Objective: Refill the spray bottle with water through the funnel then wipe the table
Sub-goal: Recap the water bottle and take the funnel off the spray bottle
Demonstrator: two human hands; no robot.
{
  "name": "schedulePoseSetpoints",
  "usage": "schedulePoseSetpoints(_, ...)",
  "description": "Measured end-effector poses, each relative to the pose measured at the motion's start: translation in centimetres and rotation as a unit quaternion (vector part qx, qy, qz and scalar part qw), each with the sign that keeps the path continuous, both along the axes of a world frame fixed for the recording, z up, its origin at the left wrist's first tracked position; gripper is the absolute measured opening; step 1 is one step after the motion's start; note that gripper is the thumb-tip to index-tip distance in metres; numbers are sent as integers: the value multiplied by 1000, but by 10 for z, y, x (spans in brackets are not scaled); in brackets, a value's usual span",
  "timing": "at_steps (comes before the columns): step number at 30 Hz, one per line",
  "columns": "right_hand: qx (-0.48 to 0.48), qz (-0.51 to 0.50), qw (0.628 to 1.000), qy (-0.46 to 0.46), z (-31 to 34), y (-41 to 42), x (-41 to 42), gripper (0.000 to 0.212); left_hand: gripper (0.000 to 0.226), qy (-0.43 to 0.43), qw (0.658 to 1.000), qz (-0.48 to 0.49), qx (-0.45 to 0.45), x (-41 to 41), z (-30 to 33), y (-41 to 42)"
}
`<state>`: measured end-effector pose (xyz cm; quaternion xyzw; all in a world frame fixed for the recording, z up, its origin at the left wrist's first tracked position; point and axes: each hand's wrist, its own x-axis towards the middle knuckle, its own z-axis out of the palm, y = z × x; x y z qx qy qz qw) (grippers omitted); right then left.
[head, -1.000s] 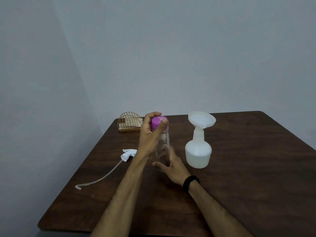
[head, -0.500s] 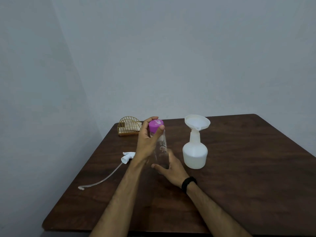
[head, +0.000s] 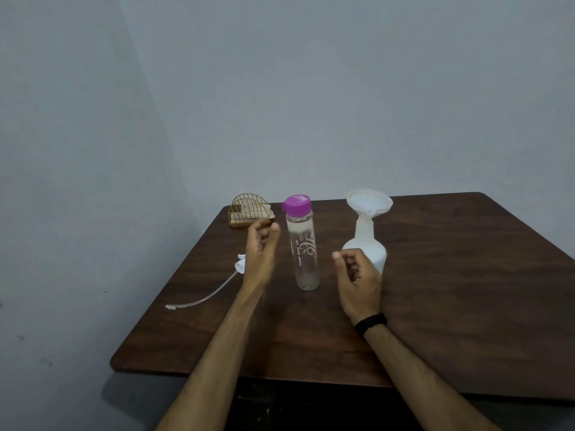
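A clear water bottle point(head: 303, 253) with a purple cap stands upright on the dark wooden table point(head: 451, 290). To its right stands the white spray bottle point(head: 368, 247) with a white funnel point(head: 369, 202) seated in its neck. My left hand point(head: 259, 253) hovers just left of the water bottle, fingers loosely curled, holding nothing. My right hand point(head: 357, 278) is in front of the spray bottle, to the right of the water bottle, also empty and hiding part of the spray bottle's base. The spray head point(head: 241, 265) with its long tube lies on the table at the left.
A gold wire holder point(head: 249, 211) with folded cloths or napkins stands at the table's back left corner. The walls are close behind and to the left. A black band is on my right wrist.
Both hands have let go of the water bottle and drawn apart to its sides. The bottle now stands alone with its cap on. The camera has tilted slightly.
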<state>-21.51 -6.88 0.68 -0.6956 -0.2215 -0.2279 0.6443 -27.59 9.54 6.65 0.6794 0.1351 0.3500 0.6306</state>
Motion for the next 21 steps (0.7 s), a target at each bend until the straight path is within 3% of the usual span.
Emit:
schedulePoseSetpoints(2, 43, -65, 997, -16, 4, -5, 2, 17, 52, 22, 1000, 8, -9, -7, -11, 0)
schedulePoseSetpoints(5, 81, -141, 986, 29, 18, -13, 14, 39, 59, 84, 996, -21, 11, -10, -34, -4)
schedulePoseSetpoints(8, 88, -105, 985, 101, 36, -19, 30, 64, 89, 126, 990, -46, 30, -5, -53, -12)
schedulePoseSetpoints(11, 75, -36, 988, 132, 55, -23, 43, 73, 106, 142, 988, -45, 27, 3, -60, -23)
schedulePoseSetpoints(15, 30, 11, 991, 126, 73, -22, 51, 78, 104, 136, 990, -32, 22, 16, -70, -33)
schedulePoseSetpoints(21, 12, 42, 989, 140, 77, -12, 59, 83, 77, 122, 992, -18, 19, 24, -71, -36)
